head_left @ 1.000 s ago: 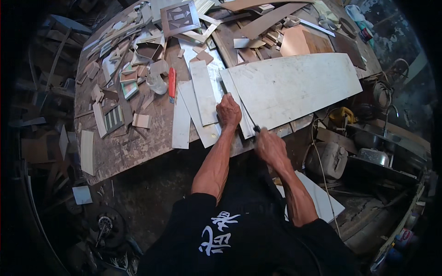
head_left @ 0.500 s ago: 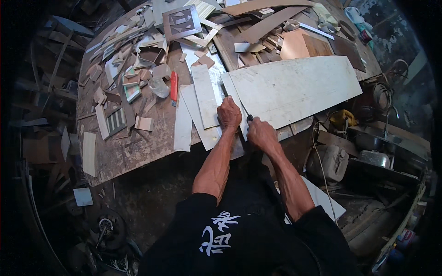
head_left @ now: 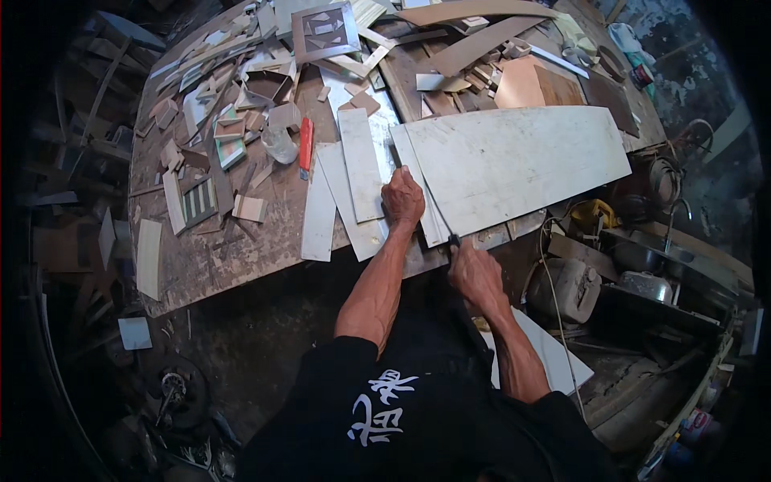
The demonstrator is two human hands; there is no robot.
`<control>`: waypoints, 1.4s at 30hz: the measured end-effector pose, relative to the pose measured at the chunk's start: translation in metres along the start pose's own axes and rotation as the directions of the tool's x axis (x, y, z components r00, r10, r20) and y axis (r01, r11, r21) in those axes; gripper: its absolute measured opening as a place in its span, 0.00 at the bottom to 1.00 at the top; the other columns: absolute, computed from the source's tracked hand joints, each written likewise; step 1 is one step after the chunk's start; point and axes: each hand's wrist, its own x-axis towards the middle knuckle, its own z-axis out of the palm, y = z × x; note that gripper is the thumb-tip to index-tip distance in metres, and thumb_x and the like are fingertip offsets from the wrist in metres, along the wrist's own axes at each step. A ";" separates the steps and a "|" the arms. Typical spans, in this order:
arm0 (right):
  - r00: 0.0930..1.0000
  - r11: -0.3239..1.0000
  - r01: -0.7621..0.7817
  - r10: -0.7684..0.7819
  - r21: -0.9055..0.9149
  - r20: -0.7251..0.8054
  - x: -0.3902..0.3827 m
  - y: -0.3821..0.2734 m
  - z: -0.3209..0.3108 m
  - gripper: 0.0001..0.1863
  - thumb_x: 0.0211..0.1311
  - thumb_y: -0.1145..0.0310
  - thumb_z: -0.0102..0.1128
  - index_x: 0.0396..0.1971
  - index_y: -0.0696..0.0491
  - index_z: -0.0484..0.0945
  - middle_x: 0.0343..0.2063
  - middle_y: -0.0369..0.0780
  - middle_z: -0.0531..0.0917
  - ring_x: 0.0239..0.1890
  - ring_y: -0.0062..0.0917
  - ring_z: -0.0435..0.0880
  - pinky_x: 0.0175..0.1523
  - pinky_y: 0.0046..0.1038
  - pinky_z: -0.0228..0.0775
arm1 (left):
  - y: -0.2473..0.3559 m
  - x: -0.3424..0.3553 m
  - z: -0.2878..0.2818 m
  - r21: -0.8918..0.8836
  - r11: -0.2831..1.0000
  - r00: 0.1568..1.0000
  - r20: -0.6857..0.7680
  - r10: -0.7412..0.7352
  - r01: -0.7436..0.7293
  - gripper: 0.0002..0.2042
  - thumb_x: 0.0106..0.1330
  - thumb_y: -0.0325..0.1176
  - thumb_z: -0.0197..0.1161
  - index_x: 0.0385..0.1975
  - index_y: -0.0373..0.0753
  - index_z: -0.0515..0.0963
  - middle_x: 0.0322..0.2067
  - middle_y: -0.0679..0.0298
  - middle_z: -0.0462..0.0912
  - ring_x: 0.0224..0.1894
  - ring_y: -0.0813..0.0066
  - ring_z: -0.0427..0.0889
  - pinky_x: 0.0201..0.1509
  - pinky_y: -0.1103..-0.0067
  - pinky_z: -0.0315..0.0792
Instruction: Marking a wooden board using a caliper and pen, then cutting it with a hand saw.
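A large pale board [head_left: 522, 165] with a curved far edge lies across the front of the workbench. A thin line runs down its left part, marking off a narrow strip. My right hand [head_left: 478, 277], just past the board's near edge, is closed on a thin tool with a dark handle [head_left: 455, 240]; its slender shaft lies along that line, and its tip is too fine to make out. My left hand [head_left: 403, 197] is closed at the board's left edge, beside a dark narrow bar; what its fingers grip is hidden. Left of it lie pale narrow boards [head_left: 361, 165].
A red-handled tool [head_left: 306, 147] and a clear plastic cup [head_left: 279, 146] lie to the left among many wood offcuts. A framed panel [head_left: 324, 32] rests at the back. At right below the bench stand a jerrycan [head_left: 569, 287] and a metal sink [head_left: 644, 285]; a cable [head_left: 554, 297] hangs down.
My right hand has drawn the thin tool toward me and slightly right, past the board's near edge. My left hand stays in about the same place on the board.
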 end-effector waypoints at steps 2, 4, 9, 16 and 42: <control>0.998 0.999 0.036 -0.035 0.005 -0.049 0.037 0.000 0.009 0.15 0.61 0.65 0.44 0.34 0.64 0.70 0.25 0.59 0.79 0.33 0.57 0.79 0.40 0.52 0.69 | -0.001 -0.001 0.007 -0.032 0.997 0.997 -0.024 0.074 -0.075 0.17 0.68 0.33 0.46 0.18 0.32 0.69 0.15 0.44 0.71 0.21 0.41 0.72 0.25 0.59 0.63; 0.995 0.999 0.019 -0.016 0.030 -0.103 0.063 -0.009 0.005 0.14 0.61 0.65 0.44 0.33 0.63 0.69 0.26 0.59 0.79 0.33 0.57 0.79 0.40 0.53 0.68 | 0.008 -0.001 0.010 -0.054 0.997 0.999 0.016 0.052 -0.051 0.16 0.68 0.33 0.46 0.18 0.32 0.69 0.15 0.44 0.71 0.21 0.41 0.72 0.25 0.59 0.64; 0.997 0.996 0.071 -0.070 0.054 -0.028 0.014 -0.001 0.006 0.15 0.63 0.63 0.42 0.32 0.62 0.69 0.25 0.60 0.79 0.32 0.56 0.79 0.39 0.53 0.68 | -0.005 0.000 0.002 -0.008 1.000 1.000 -0.003 -0.013 0.013 0.16 0.68 0.33 0.47 0.18 0.33 0.69 0.15 0.45 0.71 0.21 0.42 0.73 0.26 0.59 0.64; 0.998 1.000 0.012 -0.012 0.014 -0.065 0.056 -0.005 0.002 0.17 0.64 0.63 0.40 0.33 0.63 0.70 0.25 0.60 0.79 0.33 0.55 0.80 0.41 0.51 0.69 | 0.007 0.002 0.011 -0.037 0.999 0.999 0.036 0.014 -0.013 0.15 0.67 0.33 0.47 0.19 0.32 0.70 0.16 0.44 0.73 0.23 0.42 0.73 0.26 0.58 0.64; 0.997 0.996 -0.078 0.077 0.040 0.007 -0.012 -0.001 -0.007 0.18 0.65 0.60 0.42 0.31 0.62 0.71 0.28 0.62 0.78 0.36 0.57 0.78 0.41 0.51 0.69 | -0.005 0.004 0.003 -0.003 0.999 0.999 0.029 0.045 -0.044 0.16 0.68 0.33 0.46 0.18 0.33 0.70 0.16 0.45 0.72 0.22 0.41 0.73 0.24 0.58 0.64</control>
